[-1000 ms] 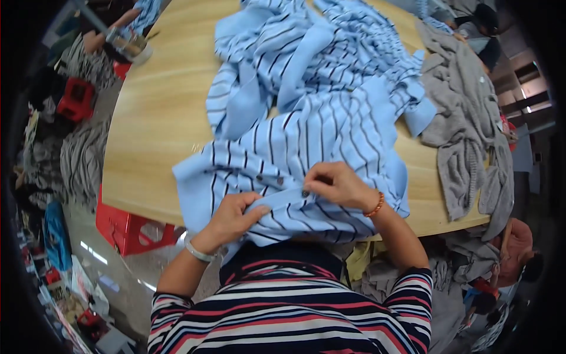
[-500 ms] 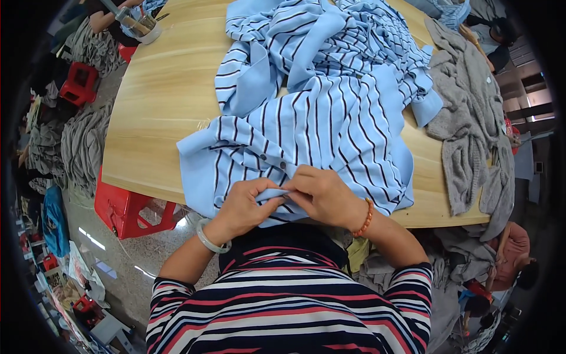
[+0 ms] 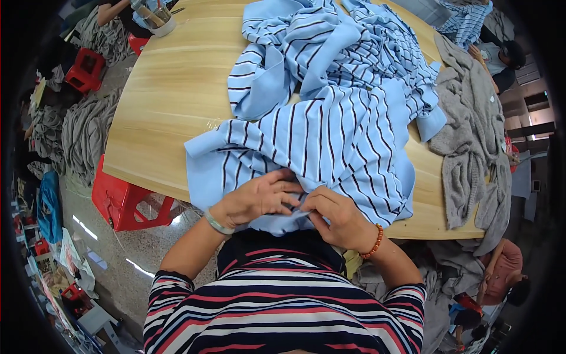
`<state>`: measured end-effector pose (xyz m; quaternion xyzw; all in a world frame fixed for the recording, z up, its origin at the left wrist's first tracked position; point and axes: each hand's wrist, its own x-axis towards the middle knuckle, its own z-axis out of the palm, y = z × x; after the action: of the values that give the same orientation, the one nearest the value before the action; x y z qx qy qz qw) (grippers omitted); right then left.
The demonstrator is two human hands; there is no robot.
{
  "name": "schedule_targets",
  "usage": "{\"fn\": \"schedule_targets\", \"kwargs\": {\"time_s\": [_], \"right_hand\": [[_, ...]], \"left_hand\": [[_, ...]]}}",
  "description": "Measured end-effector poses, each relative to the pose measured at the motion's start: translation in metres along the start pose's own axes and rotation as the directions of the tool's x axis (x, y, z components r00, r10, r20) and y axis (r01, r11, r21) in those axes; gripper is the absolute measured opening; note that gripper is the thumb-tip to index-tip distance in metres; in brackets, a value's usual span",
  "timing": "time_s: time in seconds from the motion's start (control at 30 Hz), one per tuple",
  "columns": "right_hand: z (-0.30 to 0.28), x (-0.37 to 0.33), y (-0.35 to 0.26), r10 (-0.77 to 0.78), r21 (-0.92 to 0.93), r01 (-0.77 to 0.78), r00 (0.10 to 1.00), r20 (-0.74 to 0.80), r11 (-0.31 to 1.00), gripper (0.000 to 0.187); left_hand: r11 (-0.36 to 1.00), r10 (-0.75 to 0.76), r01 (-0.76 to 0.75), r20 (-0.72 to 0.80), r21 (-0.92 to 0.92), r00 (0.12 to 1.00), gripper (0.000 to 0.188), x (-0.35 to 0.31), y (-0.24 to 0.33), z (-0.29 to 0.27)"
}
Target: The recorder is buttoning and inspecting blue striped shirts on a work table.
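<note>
A light blue knit garment with dark and white stripes lies rumpled over the table's near edge, its plain blue band toward me. My right hand pinches the edge of that band between thumb and fingers. Beside it my left hand has its fingers spread over the cloth, palm side partly turned down, gripping nothing. The fabric between the two hands is partly hidden by my fingers. Further up, more of the same blue striped knitwear is heaped, touching the nearer garment.
Grey knitwear hangs over the right side of the wooden table. A tub of tools stands at the far left corner. Below the left edge is a red stool. Other people sit at the right, including one in a pink top.
My left hand has let go of the band and spread its fingers. The right hand has shifted slightly right and nearer, still pinching. Buttons visible before are now covered, and the view has shifted a little.
</note>
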<state>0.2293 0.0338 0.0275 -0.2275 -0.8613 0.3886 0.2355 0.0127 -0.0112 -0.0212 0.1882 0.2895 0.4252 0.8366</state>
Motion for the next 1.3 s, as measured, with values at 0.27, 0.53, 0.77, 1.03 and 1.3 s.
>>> {"fn": "schedule_targets", "kwargs": {"time_s": [0.27, 0.53, 0.77, 1.03, 1.3], "right_hand": [[-0.001, 0.011, -0.005, 0.012, -0.045, -0.011, 1.0, 0.016, 0.999, 0.022], [0.02, 0.019, -0.001, -0.049, -0.244, 0.037, 0.998, -0.044, 0.969, 0.02], [0.024, 0.017, -0.003, -0.047, -0.227, 0.015, 0.99, -0.135, 0.974, 0.022], [0.015, 0.018, 0.011, -0.018, -0.291, -0.009, 0.996, -0.088, 0.957, 0.027], [0.012, 0.019, 0.017, 0.116, -0.156, -0.103, 0.99, 0.082, 0.982, 0.02]], "left_hand": [[0.975, 0.218, -0.191, -0.301, 0.117, 0.928, 0.016, 0.01, -0.016, -0.001], [0.769, 0.466, -0.244, -0.256, 0.591, 0.847, 0.012, 0.0, -0.022, 0.001], [0.789, 0.399, -0.233, -0.185, 0.568, 0.898, 0.017, -0.003, -0.02, -0.004], [0.622, 0.382, -0.249, -0.01, 0.742, 0.924, 0.022, -0.007, -0.009, 0.005], [0.253, 0.52, -0.151, -0.003, 0.956, 0.854, 0.024, 0.006, -0.018, -0.009]]}}
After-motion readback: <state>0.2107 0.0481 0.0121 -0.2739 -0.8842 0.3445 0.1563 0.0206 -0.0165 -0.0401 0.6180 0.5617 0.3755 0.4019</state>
